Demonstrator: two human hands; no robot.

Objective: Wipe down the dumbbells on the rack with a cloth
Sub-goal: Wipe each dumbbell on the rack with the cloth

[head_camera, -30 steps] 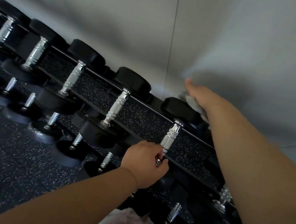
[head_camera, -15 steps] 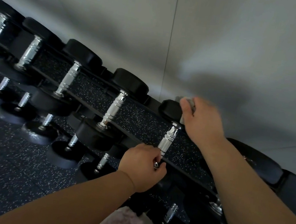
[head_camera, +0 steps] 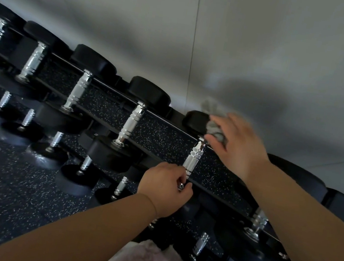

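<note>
One rack [head_camera: 222, 202] runs along the grey wall. I count six chrome handles on its upper row; the lower row is too dim to count properly. Both hands work on the fifth dumbbell [head_camera: 194, 156] from the left. The left hand [head_camera: 165, 188] is curled tight round the near end of its handle. The right hand [head_camera: 238, 145] grips one bunched grey cloth [head_camera: 214, 127], pressed against that dumbbell's far black head.
</note>
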